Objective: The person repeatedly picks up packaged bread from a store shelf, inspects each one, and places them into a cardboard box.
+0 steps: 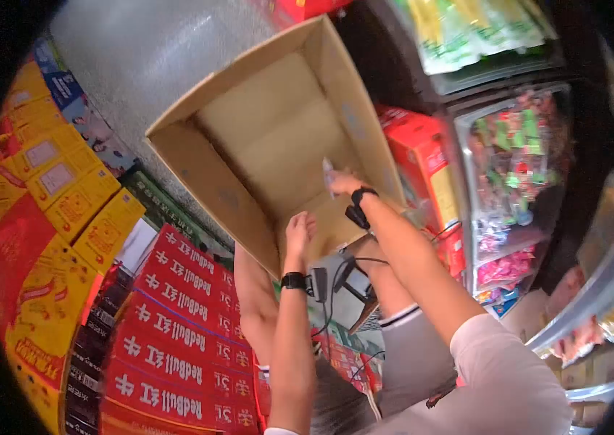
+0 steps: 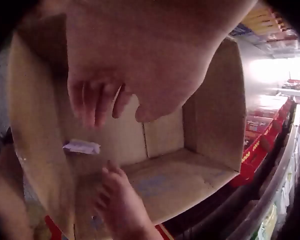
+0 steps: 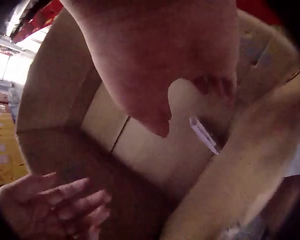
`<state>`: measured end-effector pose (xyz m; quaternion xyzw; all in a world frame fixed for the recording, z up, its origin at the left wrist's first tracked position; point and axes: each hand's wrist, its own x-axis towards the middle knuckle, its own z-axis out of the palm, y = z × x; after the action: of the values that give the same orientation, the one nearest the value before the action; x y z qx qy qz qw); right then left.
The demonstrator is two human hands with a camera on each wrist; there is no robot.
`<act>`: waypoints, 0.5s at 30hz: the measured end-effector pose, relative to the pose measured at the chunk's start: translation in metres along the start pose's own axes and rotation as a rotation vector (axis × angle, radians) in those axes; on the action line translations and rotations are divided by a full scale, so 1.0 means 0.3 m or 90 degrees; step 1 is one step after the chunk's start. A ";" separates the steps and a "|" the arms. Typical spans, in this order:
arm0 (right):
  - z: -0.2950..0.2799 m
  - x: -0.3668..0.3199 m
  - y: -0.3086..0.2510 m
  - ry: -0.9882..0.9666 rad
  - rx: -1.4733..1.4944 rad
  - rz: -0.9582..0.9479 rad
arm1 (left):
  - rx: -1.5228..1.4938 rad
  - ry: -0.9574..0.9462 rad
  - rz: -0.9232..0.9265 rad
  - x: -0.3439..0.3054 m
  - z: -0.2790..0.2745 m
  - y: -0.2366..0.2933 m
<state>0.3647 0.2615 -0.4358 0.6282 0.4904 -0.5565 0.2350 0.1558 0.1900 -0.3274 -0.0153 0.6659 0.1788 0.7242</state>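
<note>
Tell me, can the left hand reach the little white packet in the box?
Probably yes. The left hand is inside the open box, fingers loose, and nothing lies between it and the packet. The right hand is close by, but not blocking.

The box (image 1: 271,138) lies in the middle before me, its open side toward me. My left hand (image 1: 298,232) is at its near edge. My right hand (image 1: 343,183) is right of the left one and farther in, inside the box. The packet (image 1: 329,174) is in the box too, just beside my right fingertips and between my two hands; I cannot tell whether it touches them. Stacked crates (image 1: 176,348) lie below and left of the box, with cartons (image 1: 53,188) left of those. A carton (image 1: 423,159) stands just beside the box's right wall, bins (image 1: 517,152) right of it, and bags (image 1: 466,29) above the bins.
</note>
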 end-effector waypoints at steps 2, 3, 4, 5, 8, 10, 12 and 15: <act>0.094 0.150 0.050 0.026 -0.144 0.006 | -0.059 0.006 -0.053 0.027 -0.036 -0.060; 0.123 0.219 0.075 0.024 -0.054 0.024 | -0.111 0.019 -0.071 0.034 -0.057 -0.086; 0.147 0.275 0.105 0.022 0.035 0.046 | -0.163 0.031 -0.089 0.028 -0.074 -0.108; 0.173 0.281 0.113 0.023 0.125 0.069 | -0.214 0.041 -0.106 0.019 -0.093 -0.136; 0.136 0.176 0.037 0.031 0.000 0.034 | -0.137 0.032 -0.068 -0.043 -0.110 -0.118; 0.080 -0.050 -0.052 0.195 0.013 -0.075 | -0.098 0.017 -0.036 -0.147 -0.080 -0.009; 0.041 -0.258 -0.105 0.268 -0.060 -0.287 | -0.098 -0.041 0.022 -0.264 -0.090 0.043; -0.053 -0.757 -0.295 0.416 -0.299 -0.456 | -0.099 -0.011 0.096 -0.509 -0.022 0.192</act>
<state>0.3174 0.2306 -0.1981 0.4928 0.8326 -0.2528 -0.0001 0.1258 0.2056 -0.1675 -0.0199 0.6431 0.2840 0.7109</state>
